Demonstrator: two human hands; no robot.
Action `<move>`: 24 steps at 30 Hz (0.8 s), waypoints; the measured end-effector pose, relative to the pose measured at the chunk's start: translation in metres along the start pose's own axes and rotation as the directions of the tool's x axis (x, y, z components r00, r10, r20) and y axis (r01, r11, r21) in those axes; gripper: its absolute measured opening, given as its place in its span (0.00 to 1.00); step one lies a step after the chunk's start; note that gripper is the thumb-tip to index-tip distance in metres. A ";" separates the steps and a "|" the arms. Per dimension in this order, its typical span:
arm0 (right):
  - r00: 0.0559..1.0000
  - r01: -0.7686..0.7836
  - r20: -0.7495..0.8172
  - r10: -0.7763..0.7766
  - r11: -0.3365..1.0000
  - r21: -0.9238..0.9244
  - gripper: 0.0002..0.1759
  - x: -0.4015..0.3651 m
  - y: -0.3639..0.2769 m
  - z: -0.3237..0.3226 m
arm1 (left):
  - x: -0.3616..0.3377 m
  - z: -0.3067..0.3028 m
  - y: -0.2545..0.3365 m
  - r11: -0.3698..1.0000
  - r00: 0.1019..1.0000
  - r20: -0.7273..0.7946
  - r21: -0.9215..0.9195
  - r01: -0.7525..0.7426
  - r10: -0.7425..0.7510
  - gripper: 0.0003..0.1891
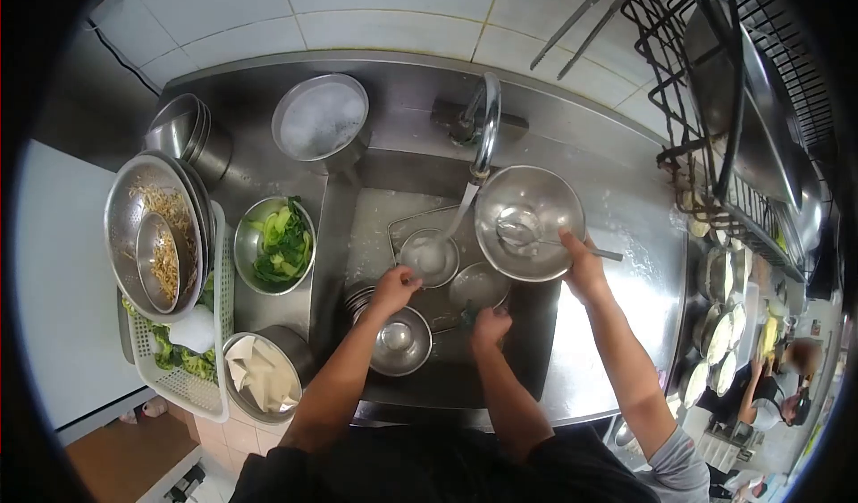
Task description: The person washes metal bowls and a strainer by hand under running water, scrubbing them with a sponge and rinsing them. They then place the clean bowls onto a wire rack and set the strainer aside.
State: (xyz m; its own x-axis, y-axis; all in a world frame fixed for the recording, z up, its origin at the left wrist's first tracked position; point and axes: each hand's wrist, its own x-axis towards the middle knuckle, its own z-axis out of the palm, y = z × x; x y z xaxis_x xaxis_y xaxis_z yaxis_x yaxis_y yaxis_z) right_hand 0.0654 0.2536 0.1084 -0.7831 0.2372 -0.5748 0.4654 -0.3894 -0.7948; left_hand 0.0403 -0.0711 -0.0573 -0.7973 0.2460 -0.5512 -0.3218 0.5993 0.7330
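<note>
The metal bowl [480, 287] in the sink [527, 373] looks light, stiff, and slippery when wet; its rim would offer the surest hold. The right hand [492, 326] curls at its near edge, grip unclear. The left hand [398, 290] bends near the bowl under the running water [429, 257]; whether it holds anything cannot be told. Right of them, a co-worker's hand [581, 266] grips a larger bowl [529, 190].

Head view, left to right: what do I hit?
Steel bowl with sprouts → bowl of leafy greens → left hand → right hand → other person's hand → metalware at upper right.
</note>
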 end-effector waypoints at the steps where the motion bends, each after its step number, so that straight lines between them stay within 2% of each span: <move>1: 0.999 -0.027 -0.039 0.029 0.999 0.044 0.22 0.002 0.041 0.008 | 0.009 0.009 0.001 1.000 1.000 -0.004 -0.007 -0.007 0.007 0.26; 3: 0.981 -0.039 -0.178 0.071 0.984 0.175 0.17 0.010 0.139 0.024 | 0.021 0.033 -0.002 0.982 0.994 -0.099 -0.189 0.026 -0.046 0.26; 4: 0.970 -0.049 -0.221 0.099 0.974 0.220 0.14 0.009 0.176 0.032 | 0.028 0.040 -0.004 0.980 0.995 -0.095 -0.196 0.016 -0.035 0.26; 6: 0.965 -0.037 -0.239 0.108 0.958 0.284 0.10 0.014 0.210 0.037 | 0.045 0.045 0.000 0.929 0.963 -0.069 -0.292 0.229 -0.259 0.22; 7: 0.984 -0.114 -0.100 0.150 0.947 0.301 0.08 0.005 0.191 0.043 | 0.014 0.016 0.049 0.959 0.962 -0.162 -0.218 0.180 -0.217 0.17; 8: 0.985 -0.099 -0.103 0.137 0.946 0.308 0.08 0.013 0.194 0.039 | 0.020 0.016 0.050 0.963 0.966 -0.163 -0.211 0.165 -0.201 0.17; 9: 0.970 -0.091 -0.175 0.169 0.919 0.383 0.12 0.026 0.198 0.034 | 0.032 0.018 0.044 0.992 0.911 -0.406 -0.062 -0.106 0.072 0.14; 10: 0.947 -0.084 -0.240 0.215 0.885 0.459 0.16 0.024 0.187 0.040 | 0.032 0.013 0.046 0.934 0.741 -0.574 0.145 -0.326 0.348 0.11; 11: 0.966 -0.152 -0.073 0.248 0.774 0.615 0.18 0.023 0.175 0.041 | 0.032 0.015 0.049 0.932 0.745 -0.564 0.160 -0.326 0.357 0.11; 12: 0.987 -0.121 0.001 0.161 0.738 0.664 0.19 0.038 0.171 0.052 | 0.024 0.015 0.076 0.844 0.656 -0.538 0.250 -0.475 0.529 0.08; 13: 0.999 -0.035 0.001 0.046 0.740 0.671 0.17 0.051 0.172 0.066 | 0.020 0.015 0.099 0.725 0.541 -0.498 0.327 -0.607 0.678 0.06; 14: 0.999 -0.024 0.038 0.007 0.873 0.487 0.15 0.049 0.173 0.093 | 0.022 0.016 0.111 0.724 0.548 -0.487 0.328 -0.608 0.680 0.06; 15: 0.996 0.001 0.084 -0.026 0.961 0.277 0.14 0.047 0.169 0.113 | 0.029 0.014 0.124 0.845 0.745 -0.432 0.084 -0.529 0.509 0.06; 16: 0.996 0.001 0.081 -0.025 0.959 0.284 0.14 0.055 0.170 0.103 | 0.036 0.011 0.132 0.913 0.893 -0.314 -0.146 -0.380 0.322 0.06; 17: 0.897 0.441 0.195 -0.397 0.833 -0.334 0.15 0.060 0.170 0.086 | 0.040 0.003 0.134 0.916 0.896 -0.308 -0.140 -0.376 0.321 0.06; 18: 0.678 0.679 0.496 -0.542 0.204 -0.705 0.17 0.066 0.173 0.076 | 0.042 -0.004 0.131 0.826 0.874 -0.342 -0.331 -0.456 0.345 0.07; 19: 0.688 0.674 0.491 -0.535 0.219 -0.706 0.17 0.064 0.162 0.082 | 0.039 -0.004 0.129 0.771 0.867 -0.357 -0.418 -0.480 0.347 0.07; 20: 0.727 0.577 0.264 -0.633 0.356 -0.735 0.19 0.060 0.137 0.094 | 0.035 -0.005 0.128 0.706 0.861 -0.371 -0.500 -0.502 0.349 0.07; 21: 0.730 0.482 0.023 -0.683 0.491 -0.725 0.21 0.058 0.124 0.103 | 0.029 -0.001 0.136 0.811 0.920 -0.261 -0.441 -0.384 0.294 0.06; 22: 0.740 0.475 0.027 -0.672 0.495 -0.728 0.21 0.055 0.133 0.109 | 0.026 0.004 0.136 0.893 0.965 -0.155 -0.369 -0.257 0.213 0.07; 23: 0.840 0.498 0.067 -0.539 0.716 -0.489 0.20 0.050 0.144 0.118 | 0.032 0.001 0.141 0.870 0.965 -0.162 -0.421 -0.257 0.206 0.09; 24: 0.900 0.433 0.147 -0.409 0.877 -0.209 0.19 0.048 0.150 0.124 | 0.040 -0.002 0.144 0.871 0.967 -0.162 -0.425 -0.248 0.197 0.09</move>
State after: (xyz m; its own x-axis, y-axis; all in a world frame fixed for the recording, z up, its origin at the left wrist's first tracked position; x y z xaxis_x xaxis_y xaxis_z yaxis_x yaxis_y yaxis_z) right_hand 0.0465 0.0966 -0.0141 -0.9563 0.2422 -0.1636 0.1553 -0.0532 -0.9864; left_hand -0.0387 0.0230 0.0270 -0.9170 0.2322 -0.3243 -0.2992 0.1369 0.9443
